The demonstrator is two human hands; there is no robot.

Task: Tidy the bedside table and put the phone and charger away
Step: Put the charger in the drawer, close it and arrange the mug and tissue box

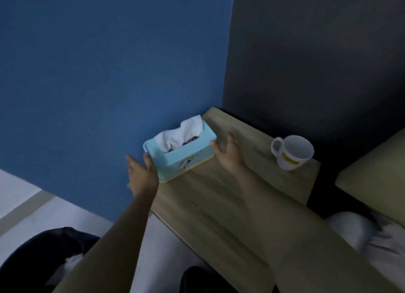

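Observation:
A light blue tissue box point(186, 155) with white tissue sticking out of its top sits on the wooden bedside table point(219, 200), against the blue wall. My left hand point(141, 172) is at the box's near-left end, thumb touching its corner, fingers spread. My right hand point(228, 152) is at the box's far-right end, thumb against it, fingers apart and blurred. Neither hand closes around the box. No phone or charger shows in this view.
A white mug point(291, 152) with a yellow label stands on the table's right side. A bed with a beige headboard point(372, 167) and white bedding point(368, 238) lies to the right. A dark wall panel is behind the table. White floor is at lower left.

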